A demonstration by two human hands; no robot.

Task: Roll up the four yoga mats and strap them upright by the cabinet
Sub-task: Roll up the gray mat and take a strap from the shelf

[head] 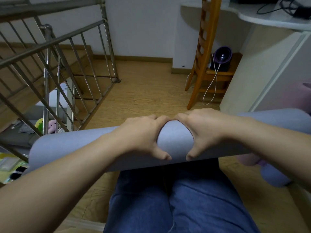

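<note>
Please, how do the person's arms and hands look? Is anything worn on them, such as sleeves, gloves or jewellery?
The left arm and right arm are bare to the frame edge; no sleeves show. The left hand and right hand wear no gloves, and no ring, watch or bracelet is visible. The only clothing in view is blue jeans.

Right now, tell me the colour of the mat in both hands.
Plain pale lavender-blue; the rolled mat shows best in the head view.
</note>
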